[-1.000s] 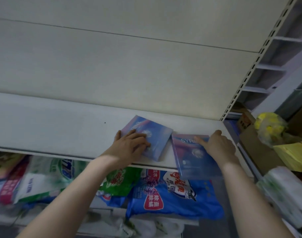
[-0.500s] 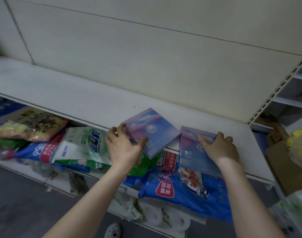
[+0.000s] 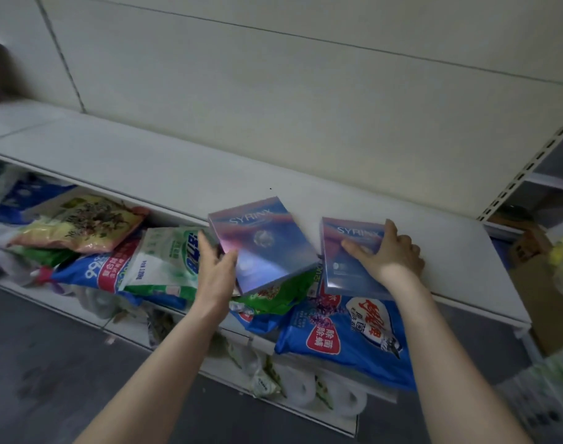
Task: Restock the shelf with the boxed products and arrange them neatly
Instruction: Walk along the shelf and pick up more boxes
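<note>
1. A long white shelf runs from the far left to the near right, with a pale back panel rising behind it.
2. Two flat blue-and-purple boxes printed "SYRINX" lie near the right end of the shelf, just beside each other with a narrow gap between them.
3. The left box sits askew, its far end on the shelf and its near end reaching out past the front edge.
4. The left hand grips this box at its near left corner: the thumb lies on the top face and the fingers run along the left side.
5. The right box lies squarer to the shelf, its near edge also jutting a little over the front edge.
6. The right hand holds it from above at the right side, with the forefinger stretched across the face, the thumb at the far edge and the other fingers curled.
7. On the lower shelf, under the boxes, lie a blue bag with a red label, a green-and-white bag and, further left, a yellow bag.
8. White paper rolls lie below the blue bag.
9. At the far right stand a slotted upright and a brown carton.
</note>
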